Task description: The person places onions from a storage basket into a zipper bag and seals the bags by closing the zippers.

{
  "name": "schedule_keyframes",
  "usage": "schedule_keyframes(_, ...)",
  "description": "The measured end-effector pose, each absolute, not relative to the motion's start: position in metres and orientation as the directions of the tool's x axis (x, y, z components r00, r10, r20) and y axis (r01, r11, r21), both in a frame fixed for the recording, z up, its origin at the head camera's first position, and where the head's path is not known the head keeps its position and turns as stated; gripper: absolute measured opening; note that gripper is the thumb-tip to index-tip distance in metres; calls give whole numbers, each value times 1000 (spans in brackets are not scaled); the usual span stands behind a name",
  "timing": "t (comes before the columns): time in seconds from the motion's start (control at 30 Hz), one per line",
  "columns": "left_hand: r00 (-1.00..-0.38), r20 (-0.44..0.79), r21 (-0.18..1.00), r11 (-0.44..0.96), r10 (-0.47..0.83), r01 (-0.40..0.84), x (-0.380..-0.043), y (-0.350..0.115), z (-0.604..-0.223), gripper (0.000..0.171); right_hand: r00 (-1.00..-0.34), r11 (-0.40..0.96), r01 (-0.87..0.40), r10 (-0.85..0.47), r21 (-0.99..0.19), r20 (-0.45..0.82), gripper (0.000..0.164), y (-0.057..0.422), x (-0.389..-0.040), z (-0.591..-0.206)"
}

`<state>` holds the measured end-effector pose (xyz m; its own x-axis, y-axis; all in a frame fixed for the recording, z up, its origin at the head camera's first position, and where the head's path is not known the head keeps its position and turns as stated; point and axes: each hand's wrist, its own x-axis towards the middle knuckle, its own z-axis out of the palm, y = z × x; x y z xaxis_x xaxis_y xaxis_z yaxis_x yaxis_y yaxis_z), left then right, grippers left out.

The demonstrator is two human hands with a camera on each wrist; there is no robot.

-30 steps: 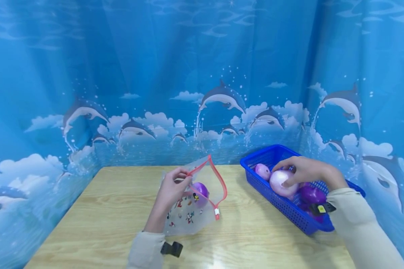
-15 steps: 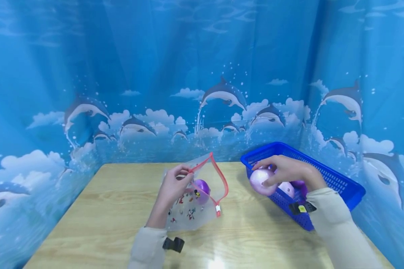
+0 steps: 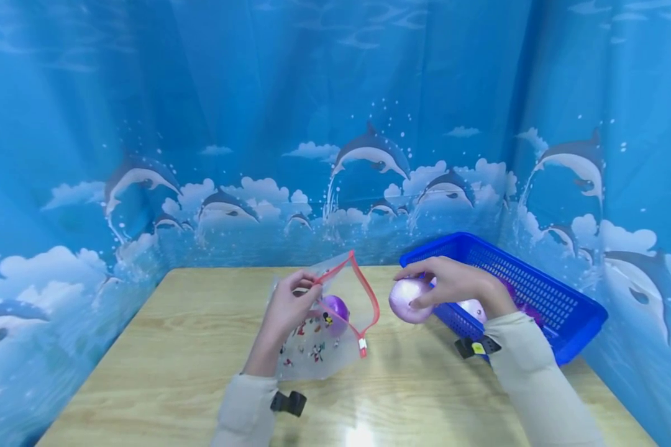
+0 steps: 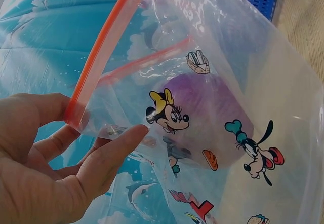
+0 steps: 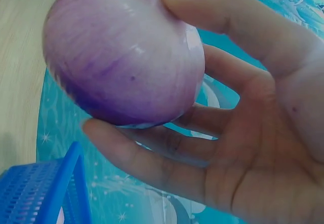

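One purple-and-white ball [image 3: 407,302] is in the right hand [image 3: 453,287], fingers curled round it, blue basket [image 3: 584,310] beside that grip; the left hand [image 3: 291,304] pinches a gaping zipper bag [image 3: 310,363] containing a purple ball [image 3: 337,309].

I see softly creased blue sheet hangings [image 3: 324,87] across the top and both sides of the frame, printed with grey-and-white leaping dolphins [image 3: 371,148] and white clouds [image 3: 50,276]. Darker vertical fold [image 3: 522,81], upper right. Flat, pale wood-grain table [image 3: 190,347], lower centre; white glare [image 3: 360,436], bottom edge.
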<state>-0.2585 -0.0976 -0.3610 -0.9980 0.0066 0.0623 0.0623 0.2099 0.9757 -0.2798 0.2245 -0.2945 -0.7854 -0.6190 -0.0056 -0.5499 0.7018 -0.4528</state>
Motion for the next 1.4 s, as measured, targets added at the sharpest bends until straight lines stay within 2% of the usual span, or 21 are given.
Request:
schedule_keyframes(0.5,-998,59,973,225,12,60,-260,-98,-361,14,-763,640,-586,-642,-497,72,52,205,-280,-294)
schedule_keyframes(0.93,-999,50,971,235,4,49,-260,-96,-361,14,-785,658,-556,-616,-507,61,58,180,-281,-298)
schedule_keyframes(1.23,-999,49,974,220,6,49,-258,-96,-359,16,-767,624,-608,-622,-491,160,48,160,-281,-303)
schedule_keyframes(1.4,-998,58,975,213,15,60,-258,-97,-359,16,-779,643,-597,-608,-479,154,49,149,-279,-308)
